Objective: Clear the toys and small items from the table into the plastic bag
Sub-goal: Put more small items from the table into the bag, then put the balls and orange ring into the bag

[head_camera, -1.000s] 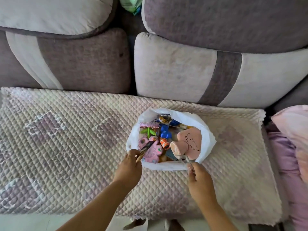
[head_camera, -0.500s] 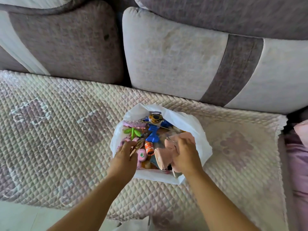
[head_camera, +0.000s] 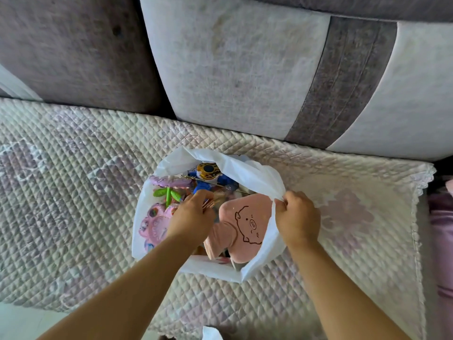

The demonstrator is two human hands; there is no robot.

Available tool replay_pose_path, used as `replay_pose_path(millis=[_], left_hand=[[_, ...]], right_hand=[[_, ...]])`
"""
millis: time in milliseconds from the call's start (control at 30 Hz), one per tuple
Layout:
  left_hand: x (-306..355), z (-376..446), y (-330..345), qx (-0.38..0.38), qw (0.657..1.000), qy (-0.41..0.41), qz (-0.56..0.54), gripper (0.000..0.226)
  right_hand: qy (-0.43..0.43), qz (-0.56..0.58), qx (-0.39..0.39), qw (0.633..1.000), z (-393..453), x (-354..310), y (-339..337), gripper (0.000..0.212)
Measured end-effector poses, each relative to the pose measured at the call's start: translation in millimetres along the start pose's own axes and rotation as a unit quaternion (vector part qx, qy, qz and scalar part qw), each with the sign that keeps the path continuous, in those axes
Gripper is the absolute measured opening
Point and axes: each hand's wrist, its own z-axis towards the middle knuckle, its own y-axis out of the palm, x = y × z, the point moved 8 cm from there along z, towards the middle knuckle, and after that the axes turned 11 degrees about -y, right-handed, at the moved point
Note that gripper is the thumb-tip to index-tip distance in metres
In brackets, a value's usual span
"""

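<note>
Bag: a white plastic bag (head_camera: 257, 179) sits mouth up on the quilted cover (head_camera: 73, 192), nearer the cover's right edge than its left, a little short of its back edge.
Bag contents: a pink pig-face toy (head_camera: 245, 227) lies on the right side of the opening, its long axis running from the near rim towards the far right rim, drawn face up; a pink flower-shaped toy (head_camera: 154, 229) lies against the left wall; a green propeller-shaped piece (head_camera: 168, 193) lies beyond it; a blue toy (head_camera: 204, 184) with a yellow and black striped part lies at the far rim.
Writing: the flower toy bears letters too blurred to read.
Left hand (head_camera: 193, 214): inside the bag mouth, fingers curled round thin copper-coloured sticks (head_camera: 209, 204).
Right hand (head_camera: 297, 217): at the right rim, thumb and fingers pinching the plastic.
Background: grey and white sofa cushions (head_camera: 232, 69) along the cover's back edge.
</note>
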Motion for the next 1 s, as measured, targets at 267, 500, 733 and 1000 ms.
replay_pose_path(millis=[267, 500, 733, 1000], left_hand=[[15, 14, 18, -0.012, 0.999, 0.02, 0.024, 0.037], [-2, -4, 3, 0.009, 0.998, 0.003, -0.054, 0.033], [-56, -67, -37, 0.021, 0.996, -0.043, -0.074, 0.022], [-155, -153, -100, 0.045, 0.991, -0.082, -0.093, 0.022]], right_hand=[[-0.006, 0.036, 0.037, 0.999, -5, 1, -4, 0.02], [-0.012, 0.057, 0.03, 0.998, -11, -5, -4, 0.018], [-0.032, 0.038, 0.043, 0.998, -43, -42, -29, 0.021], [-0.214, 0.126, -0.061, 0.967, -134, -177, -22, 0.015]])
